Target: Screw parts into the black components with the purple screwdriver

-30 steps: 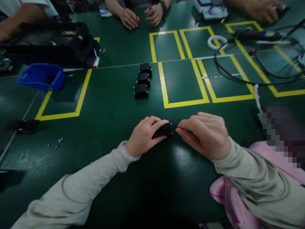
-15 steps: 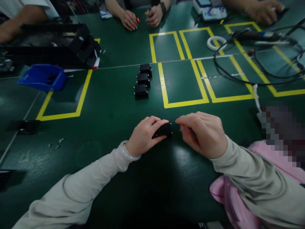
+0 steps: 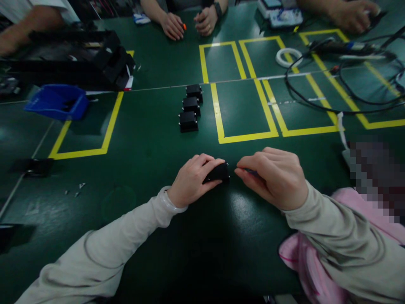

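My left hand (image 3: 193, 179) grips a small black block (image 3: 220, 172) on the green table, fingers over its top and thumb along its near side. Small shiny screw-like pins stick out of the block's right end. Just right of that end is my right hand (image 3: 272, 175), thumb and forefinger pinched together; whatever is between the fingertips is too small to make out. Farther back, three similar black blocks (image 3: 188, 121) stand in a row, with pins at their ends. Several tiny screws (image 3: 77, 194) lie on the table at the left.
A blue bin (image 3: 58, 103) and a black rack (image 3: 72, 63) are at the left. Yellow tape outlines, a white tape ring (image 3: 288, 58) and looped black cable (image 3: 316, 105) lie at the right. Other people's hands rest across the table. Pink cloth (image 3: 306, 266) is near my right sleeve.
My right hand has shifted slightly right, and its thumb and forefinger have come closer together. My left hand still holds the block in about the same place.
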Motion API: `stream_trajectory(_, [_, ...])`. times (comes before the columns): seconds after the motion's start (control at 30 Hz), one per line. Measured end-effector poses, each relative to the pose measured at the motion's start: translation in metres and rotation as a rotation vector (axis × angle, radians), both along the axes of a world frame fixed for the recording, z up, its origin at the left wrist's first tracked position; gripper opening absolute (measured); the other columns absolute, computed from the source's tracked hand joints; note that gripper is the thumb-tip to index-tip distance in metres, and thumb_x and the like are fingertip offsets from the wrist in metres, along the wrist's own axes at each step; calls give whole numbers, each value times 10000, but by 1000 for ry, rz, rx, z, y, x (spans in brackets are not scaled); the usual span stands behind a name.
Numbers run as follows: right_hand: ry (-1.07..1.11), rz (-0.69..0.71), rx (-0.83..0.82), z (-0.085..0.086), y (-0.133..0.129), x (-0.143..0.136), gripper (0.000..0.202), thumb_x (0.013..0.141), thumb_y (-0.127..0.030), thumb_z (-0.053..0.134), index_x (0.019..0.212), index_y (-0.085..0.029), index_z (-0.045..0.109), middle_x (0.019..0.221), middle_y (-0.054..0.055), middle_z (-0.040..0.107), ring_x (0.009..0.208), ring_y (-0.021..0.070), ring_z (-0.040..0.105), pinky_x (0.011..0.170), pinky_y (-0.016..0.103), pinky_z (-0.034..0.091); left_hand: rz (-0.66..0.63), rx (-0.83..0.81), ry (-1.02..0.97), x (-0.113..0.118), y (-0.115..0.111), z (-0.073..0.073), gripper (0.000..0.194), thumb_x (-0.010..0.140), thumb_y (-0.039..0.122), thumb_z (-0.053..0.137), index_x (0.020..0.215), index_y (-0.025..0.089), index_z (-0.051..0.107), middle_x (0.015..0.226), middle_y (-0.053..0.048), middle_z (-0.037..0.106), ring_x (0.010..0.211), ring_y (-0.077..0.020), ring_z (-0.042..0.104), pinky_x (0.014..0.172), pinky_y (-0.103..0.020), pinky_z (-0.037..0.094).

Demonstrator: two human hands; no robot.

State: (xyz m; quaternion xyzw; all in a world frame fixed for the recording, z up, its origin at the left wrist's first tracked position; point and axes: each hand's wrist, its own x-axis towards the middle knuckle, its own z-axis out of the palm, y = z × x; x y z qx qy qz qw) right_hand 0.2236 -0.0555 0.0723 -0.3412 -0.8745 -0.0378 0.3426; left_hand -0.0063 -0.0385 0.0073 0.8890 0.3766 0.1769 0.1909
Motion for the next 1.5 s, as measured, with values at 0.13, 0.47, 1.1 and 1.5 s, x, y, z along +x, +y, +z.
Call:
stream_trajectory(0.13, [50,-3,17,-2,1,0,89,961,-123,521,960,-170,596,630,-19,653,497,90,512,526,250,398,1,6,13,0,-1,0,448,951,360,665,1350,192,550,1189,-103,622,1036,-255,584,899,-430,531])
stream_trajectory(0.47, [126,-44,3,-11,10,5,45,971,-189,579,935,-177,603,696,-2,683,559,102,601,572,230,454,12,25,13,3,6,-2,467,965,361,643,1389,200,530,1203,-108,616,1057,-256,584,920,-425,521])
stream_trajectory(1.1, [9,-287,66,-14,66,-8,206,993,-214,423,967,-171,623,662,-2,653,551,123,597,546,263,346,41,74,25,14,64,-8,471,959,363,645,1390,195,555,1203,-97,617,1090,-262,592,969,-413,499])
stream_trajectory(1.5, [-41,-285,47,-6,64,-1,205,984,-224,457,934,-160,645,579,-27,595,490,115,549,528,249,342,35,35,-70,11,67,-10,443,947,355,672,1324,167,535,1211,-103,640,1087,-252,605,957,-405,501])
